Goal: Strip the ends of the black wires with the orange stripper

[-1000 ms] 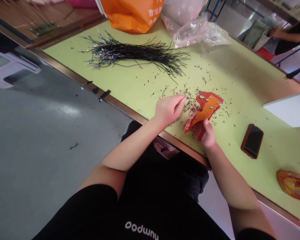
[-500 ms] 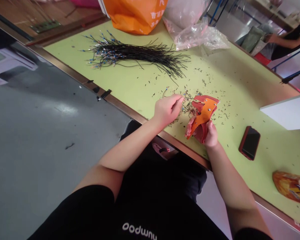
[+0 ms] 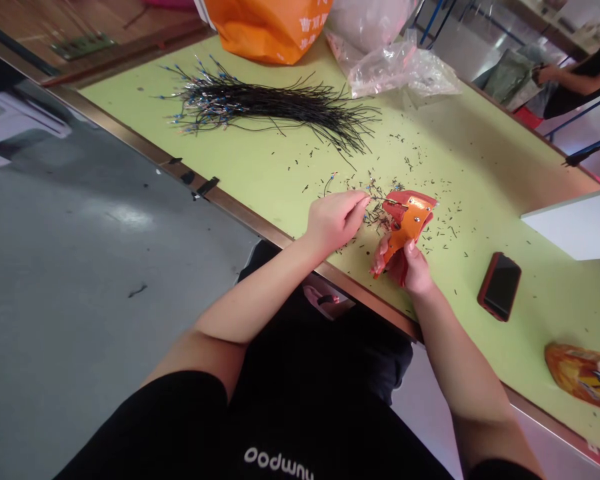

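Shifted slightly toward the left hand (image 3: 334, 219) since one second ago, one orange-and-red hand tool (image 3: 408, 228) is gripped in the right hand (image 3: 418, 270), its jaws meeting one thin wire (image 3: 379, 198) pinched by the left fingertips. One black wire bundle (image 3: 280, 103) and one phone (image 3: 500, 287) lie on one table (image 3: 555, 300).

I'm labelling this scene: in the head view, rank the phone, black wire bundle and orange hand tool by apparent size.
1. Black wire bundle, clearly largest.
2. Orange hand tool, partly covered by the right hand.
3. Phone.
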The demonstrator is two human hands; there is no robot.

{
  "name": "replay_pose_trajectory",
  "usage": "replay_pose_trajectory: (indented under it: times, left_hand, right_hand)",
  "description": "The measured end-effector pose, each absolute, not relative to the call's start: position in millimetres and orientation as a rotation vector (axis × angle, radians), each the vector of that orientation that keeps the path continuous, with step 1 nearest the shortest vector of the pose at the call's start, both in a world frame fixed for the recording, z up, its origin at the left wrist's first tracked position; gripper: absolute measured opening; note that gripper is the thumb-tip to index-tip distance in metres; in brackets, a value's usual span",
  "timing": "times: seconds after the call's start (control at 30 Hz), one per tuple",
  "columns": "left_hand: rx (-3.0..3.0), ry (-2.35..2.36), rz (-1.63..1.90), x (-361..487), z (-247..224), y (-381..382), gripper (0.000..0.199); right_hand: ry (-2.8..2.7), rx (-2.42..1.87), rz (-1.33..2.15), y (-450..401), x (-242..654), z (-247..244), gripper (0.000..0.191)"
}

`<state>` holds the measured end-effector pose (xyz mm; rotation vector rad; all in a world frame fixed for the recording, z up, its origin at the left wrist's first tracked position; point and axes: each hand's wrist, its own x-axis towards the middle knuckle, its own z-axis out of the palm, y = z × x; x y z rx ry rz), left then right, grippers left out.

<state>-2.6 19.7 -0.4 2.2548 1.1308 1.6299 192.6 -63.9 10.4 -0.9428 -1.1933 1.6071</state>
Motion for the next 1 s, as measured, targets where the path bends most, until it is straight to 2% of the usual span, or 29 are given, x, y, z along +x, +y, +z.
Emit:
replay_pose_trajectory:
  times: [0.2,0.5,1.0]
  left_hand:
    - [2.244,1.1,1.628,-2,-3,20,0.048]
    - [2.232,1.168,1.489,-4,-4,19,0.06]
    - [1.977,1.029,1.528,0,-2,27,0.058]
  right_hand:
    - [-1.189,-0.934,1.625,-65,191,13,0.057]
    - [-1.116,-1.002,1.683,-63,187,21,0.063]
    - [-1.375,-1.076,1.069,-83,171,6,0.053]
